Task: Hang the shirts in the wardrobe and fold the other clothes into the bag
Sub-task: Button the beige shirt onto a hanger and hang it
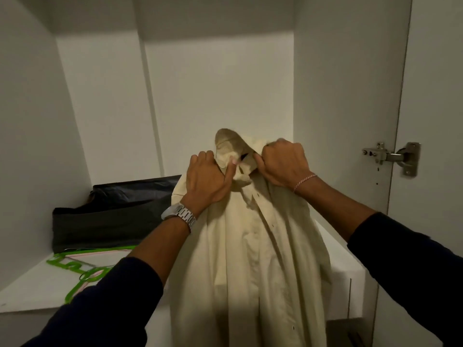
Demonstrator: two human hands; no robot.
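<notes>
Your left hand (210, 179) and right hand (283, 162) both grip the cream shirt (253, 246) at its collar, so you seem mid-hanging; next, probably fit a green hanger (75, 267) inside.

I count one cream shirt (253, 241), and both of my hands are on its collar: my left hand (208, 179) and my right hand (283, 161). One dark bag (110, 216) lies on the shelf (32, 294). Beside it I see two hangers, one green hanger (75, 267) and one pink hanger (100, 255). One metal hinge (393, 156) sits on the door. I wear one watch (179, 215) and one bracelet (304, 181).
</notes>
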